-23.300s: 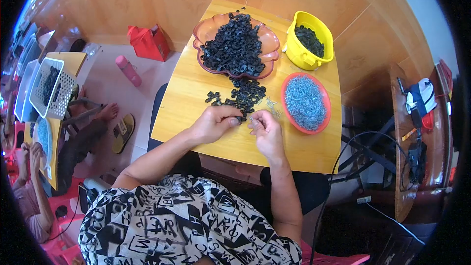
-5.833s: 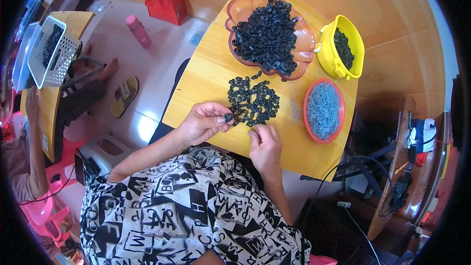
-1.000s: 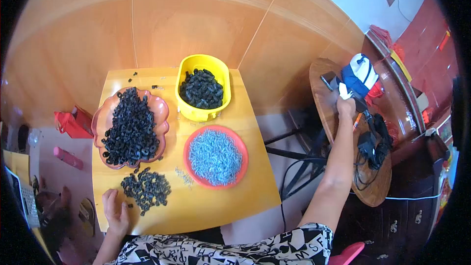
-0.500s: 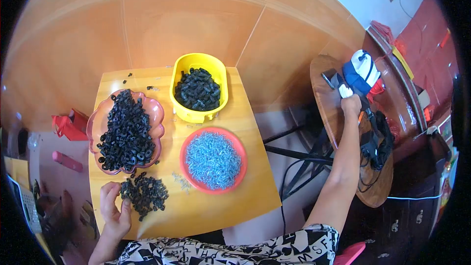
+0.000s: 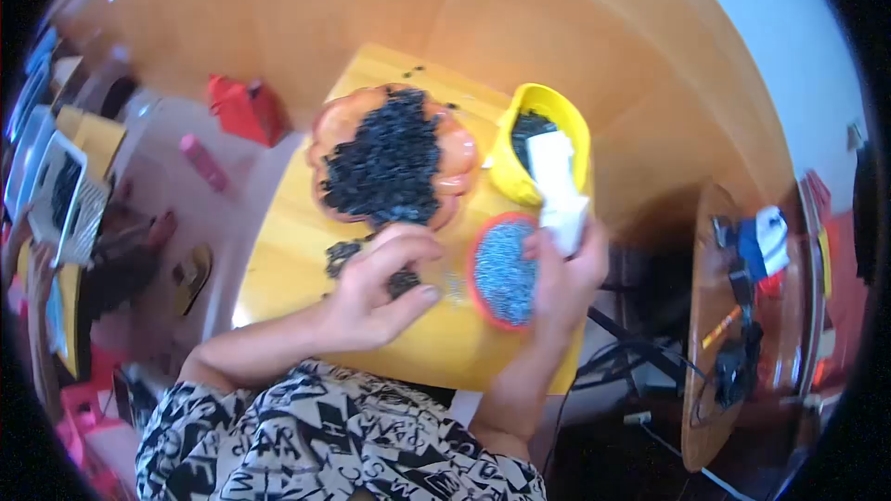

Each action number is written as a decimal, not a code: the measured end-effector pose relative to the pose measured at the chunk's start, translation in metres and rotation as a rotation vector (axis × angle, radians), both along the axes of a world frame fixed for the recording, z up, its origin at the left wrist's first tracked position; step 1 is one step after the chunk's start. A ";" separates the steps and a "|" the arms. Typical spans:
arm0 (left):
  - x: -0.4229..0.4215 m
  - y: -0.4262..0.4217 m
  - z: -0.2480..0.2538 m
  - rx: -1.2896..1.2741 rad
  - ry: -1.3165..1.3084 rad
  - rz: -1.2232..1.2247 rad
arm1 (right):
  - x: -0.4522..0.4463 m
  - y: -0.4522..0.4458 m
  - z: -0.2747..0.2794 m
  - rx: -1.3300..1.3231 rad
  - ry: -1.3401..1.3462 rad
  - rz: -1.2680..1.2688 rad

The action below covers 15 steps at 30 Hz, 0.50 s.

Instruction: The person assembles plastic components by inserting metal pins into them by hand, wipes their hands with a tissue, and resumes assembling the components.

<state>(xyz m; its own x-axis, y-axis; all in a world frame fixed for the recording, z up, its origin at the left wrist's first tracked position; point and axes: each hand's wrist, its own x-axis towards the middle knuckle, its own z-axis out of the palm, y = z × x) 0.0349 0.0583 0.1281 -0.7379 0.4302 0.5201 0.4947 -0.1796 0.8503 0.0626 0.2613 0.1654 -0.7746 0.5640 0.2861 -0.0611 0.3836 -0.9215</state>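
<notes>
We grasp the long white strip of paper-like material (image 5: 557,176) in our right hand (image 5: 568,271), the nearer one. Its long axis extends from that hand away from the body (blur hides the exact material), overlapping the yellow plastic tub (image 5: 510,180) in view. Our left hand (image 5: 365,302), well to its left, is released, thumb parted from fingers, by the loose small black parts (image 5: 342,256).

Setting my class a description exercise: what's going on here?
A person's right hand has a white item, too blurred to identify, in its grip, partly hiding a yellow tub of black pieces. The left hand, fingers apart and seemingly empty, partly hides loose black pieces on the table. An orange bowl heaped with more black pieces and a red dish of small silvery pieces also stand there.
</notes>
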 end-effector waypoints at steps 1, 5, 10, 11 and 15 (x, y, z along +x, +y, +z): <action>-0.002 0.001 -0.004 0.049 -0.021 0.001 | 0.002 -0.030 -0.010 -0.058 -0.079 0.043; -0.001 -0.007 -0.022 0.134 -0.196 0.036 | 0.017 -0.101 -0.053 0.078 0.017 0.149; 0.003 -0.019 -0.031 0.227 -0.455 -0.090 | 0.027 -0.108 -0.052 0.150 0.026 0.220; 0.003 -0.022 -0.027 0.277 -0.542 -0.144 | 0.029 -0.109 -0.050 0.107 0.018 0.250; 0.002 -0.029 -0.026 0.438 -0.717 -0.316 | 0.032 -0.104 -0.059 -0.177 -0.071 0.395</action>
